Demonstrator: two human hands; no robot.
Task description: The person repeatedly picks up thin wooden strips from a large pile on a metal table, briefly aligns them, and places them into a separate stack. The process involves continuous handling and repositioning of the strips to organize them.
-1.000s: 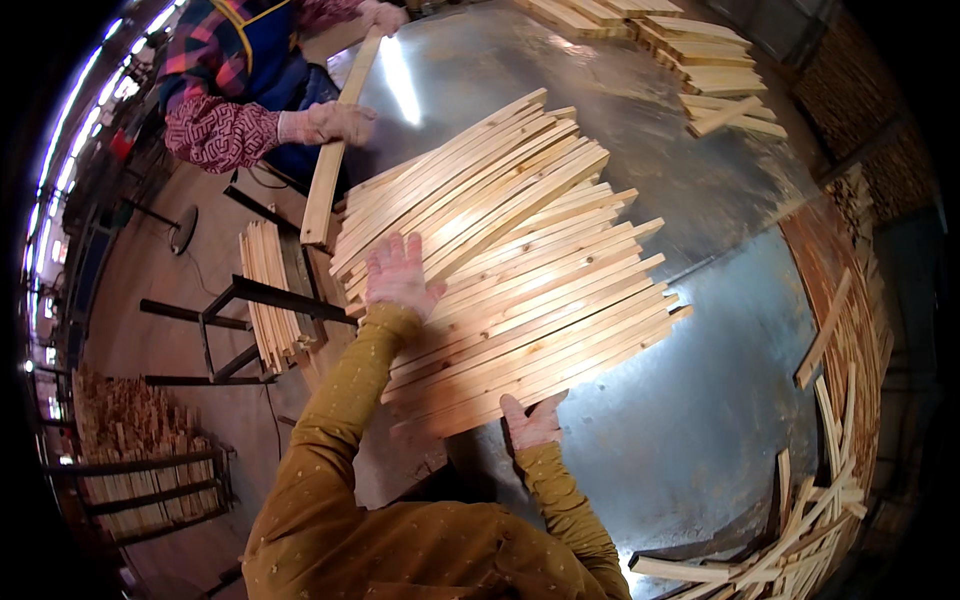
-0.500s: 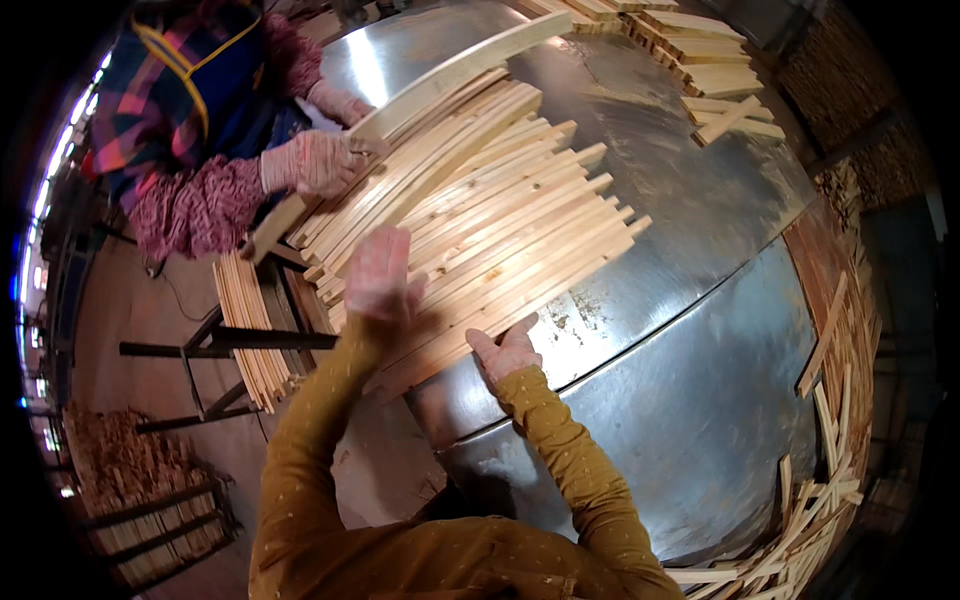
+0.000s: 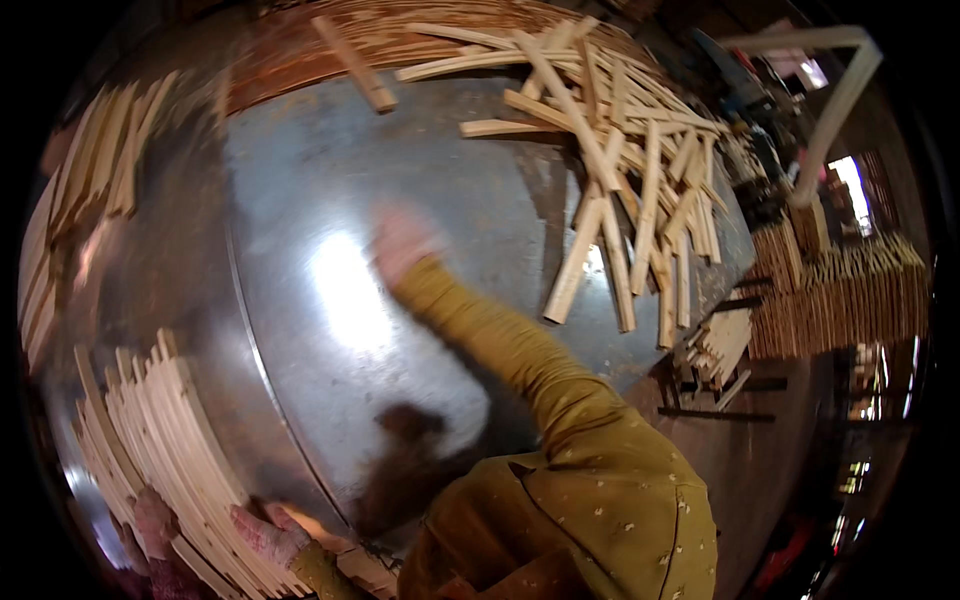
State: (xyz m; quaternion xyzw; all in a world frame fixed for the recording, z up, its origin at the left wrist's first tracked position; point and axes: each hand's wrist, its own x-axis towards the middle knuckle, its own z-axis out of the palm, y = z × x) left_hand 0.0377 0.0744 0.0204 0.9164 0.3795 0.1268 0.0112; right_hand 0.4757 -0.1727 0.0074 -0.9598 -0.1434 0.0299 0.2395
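My left hand (image 3: 268,537) is at the lower left, against the near edge of a row of pale wooden strips (image 3: 190,430). Its fingers are spread, thumb apart, and it grips nothing that I can see. My right hand (image 3: 405,243) is stretched out over the bare metal tabletop (image 3: 460,190), smeared by motion, so its fingers cannot be read. Beyond it, to the right, lies a loose, criss-crossed heap of wooden strips (image 3: 650,190). A co-worker's gloved hand (image 3: 155,520) rests on the strips left of my left hand.
One wooden strip (image 3: 355,65) lies at the table's far edge, partly over a reddish-brown board (image 3: 275,60). More strips (image 3: 95,160) lie at the far left. A seam (image 3: 262,365) crosses the tabletop. Stacked wood (image 3: 840,300) stands beyond the table on the right.
My view has swung right, toward the loose heap. My right hand has left the row's edge and reaches out over the table. My left hand has moved from atop the strips to their near edge.
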